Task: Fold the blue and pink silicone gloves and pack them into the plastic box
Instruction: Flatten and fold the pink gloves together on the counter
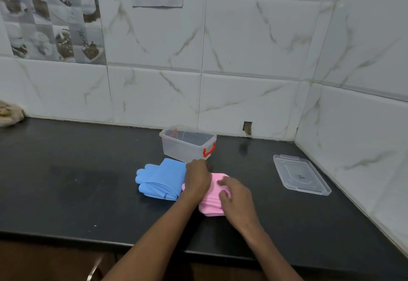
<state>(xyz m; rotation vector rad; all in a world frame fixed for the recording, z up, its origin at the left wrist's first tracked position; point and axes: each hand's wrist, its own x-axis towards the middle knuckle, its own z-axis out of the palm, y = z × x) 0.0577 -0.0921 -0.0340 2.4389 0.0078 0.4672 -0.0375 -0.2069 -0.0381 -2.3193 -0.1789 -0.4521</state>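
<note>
The pink gloves (pixel 213 206) lie folded in a small stack on the black counter (pixel 77 192). My left hand (pixel 197 180) presses on the stack's left side, and my right hand (pixel 235 194) rests on its right side with fingers curled onto the top. Just to the left lie the blue gloves (pixel 162 178), flat, fingers pointing left, touching the pink stack. Behind them stands the clear plastic box (pixel 186 144) with red latches, open and with nothing in it.
The box's clear lid (pixel 301 174) lies flat at the right, near the side wall. A crumpled cloth (pixel 10 113) sits at the far left against the tiled back wall. The counter's front edge runs below my forearms.
</note>
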